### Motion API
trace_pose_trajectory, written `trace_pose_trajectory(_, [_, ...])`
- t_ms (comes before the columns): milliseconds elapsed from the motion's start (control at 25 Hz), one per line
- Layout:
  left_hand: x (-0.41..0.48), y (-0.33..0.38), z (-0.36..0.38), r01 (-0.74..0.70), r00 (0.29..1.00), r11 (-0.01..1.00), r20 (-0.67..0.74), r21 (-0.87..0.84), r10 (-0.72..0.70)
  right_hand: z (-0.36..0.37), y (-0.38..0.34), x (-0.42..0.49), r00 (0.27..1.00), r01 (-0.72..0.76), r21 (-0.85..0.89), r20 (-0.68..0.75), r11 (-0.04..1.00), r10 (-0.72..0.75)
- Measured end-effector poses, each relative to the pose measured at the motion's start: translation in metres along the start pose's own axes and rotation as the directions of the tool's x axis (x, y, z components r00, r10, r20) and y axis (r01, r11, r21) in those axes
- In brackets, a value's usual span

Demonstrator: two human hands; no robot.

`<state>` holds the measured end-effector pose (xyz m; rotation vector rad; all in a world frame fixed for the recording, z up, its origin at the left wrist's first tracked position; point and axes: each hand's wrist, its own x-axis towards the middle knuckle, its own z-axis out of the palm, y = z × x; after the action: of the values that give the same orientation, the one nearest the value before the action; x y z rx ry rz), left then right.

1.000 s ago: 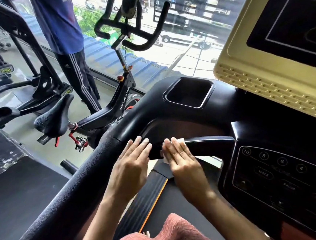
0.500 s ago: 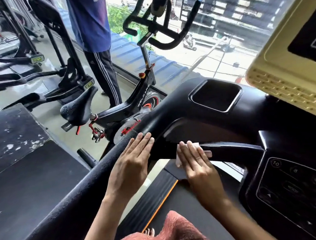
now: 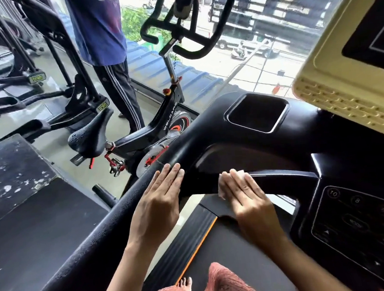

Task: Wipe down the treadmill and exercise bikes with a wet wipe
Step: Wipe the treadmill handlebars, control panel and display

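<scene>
I stand on a black treadmill whose long left handrail runs up to the console. My left hand lies flat on that rail with straight fingers. My right hand presses a white wet wipe flat against the black crossbar under the console; most of the wipe is hidden under my fingers. A black exercise bike with a red-trimmed flywheel stands just beyond the rail, to the left.
The console has a cup recess, a button panel at right and a cream screen housing above. A person in a blue shirt stands by the window. Elliptical machines fill the far left. The belt is below.
My right hand and the wipe have slid a little to the right along the crossbar. The left hand keeps its place on the rail. The view has swung left.
</scene>
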<state>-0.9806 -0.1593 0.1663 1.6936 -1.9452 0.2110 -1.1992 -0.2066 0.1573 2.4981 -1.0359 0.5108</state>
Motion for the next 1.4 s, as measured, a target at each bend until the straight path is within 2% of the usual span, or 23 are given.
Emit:
trace_pose_trajectory(160, [0.0,0.0,0.002,0.008,1.0,1.0,-0.002,-0.018,-0.008,-0.002,-0.007,0.0,0.996,-0.093,-0.059,-0.016,0.994,0.092])
trace_pose_trajectory(280, [0.006,0.004,0.005,-0.023,1.0,0.997,-0.014,-0.078,0.022,0.018,-0.036,0.019,1.0,-0.002,-0.029,0.0,1.0,0.002])
trace_pose_trajectory(400, [0.016,0.019,0.016,-0.088,0.996,0.977,0.005,-0.192,0.09,0.016,-0.025,0.014,0.999,0.033,-0.011,-0.005,0.999,-0.033])
trace_pose_trajectory(520, [0.024,0.035,0.033,-0.042,0.995,0.941,0.076,-0.337,0.072,-0.014,0.004,-0.01,0.992,-0.124,-0.074,0.015,0.99,0.126])
trace_pose_trajectory(640, [0.028,0.048,0.047,-0.024,0.985,0.92,0.146,-0.391,0.087,-0.042,0.04,-0.037,0.946,-0.32,-0.167,-0.008,0.932,0.324])
trace_pose_trajectory(720, [0.032,0.056,0.052,-0.002,0.985,0.908,0.156,-0.419,0.074,-0.049,0.046,-0.042,0.919,-0.392,-0.191,-0.033,0.9,0.393])
trace_pose_trajectory(840, [0.037,0.06,0.054,0.027,0.989,0.908,0.146,-0.417,0.038,-0.038,0.027,-0.025,0.937,-0.337,-0.209,0.018,0.918,0.348])
trace_pose_trajectory(960, [0.038,0.058,0.053,0.028,0.984,0.914,0.171,-0.404,0.046,-0.029,0.025,-0.008,0.967,-0.242,-0.117,0.057,0.963,0.25])
trace_pose_trajectory(1040, [0.036,0.058,0.051,0.041,0.983,0.909,0.181,-0.414,0.037,-0.035,0.043,-0.013,0.943,-0.322,-0.115,0.041,0.939,0.329])
trace_pose_trajectory(1160, [0.035,0.06,0.05,0.05,0.985,0.897,0.17,-0.44,0.028,-0.047,0.064,-0.031,0.872,-0.477,-0.195,0.017,0.857,0.49])
trace_pose_trajectory(1240, [0.035,0.061,0.051,0.052,0.986,0.896,0.168,-0.441,0.025,-0.046,0.055,-0.026,0.848,-0.507,-0.258,0.023,0.822,0.53])
trace_pose_trajectory(1320, [0.035,0.06,0.051,0.038,0.985,0.898,0.168,-0.438,0.04,-0.038,0.039,-0.014,0.878,-0.452,-0.237,0.05,0.86,0.475])
trace_pose_trajectory(1400, [0.035,0.058,0.051,0.028,0.983,0.9,0.175,-0.434,0.054,-0.036,0.032,-0.008,0.921,-0.383,-0.118,0.026,0.916,0.389])
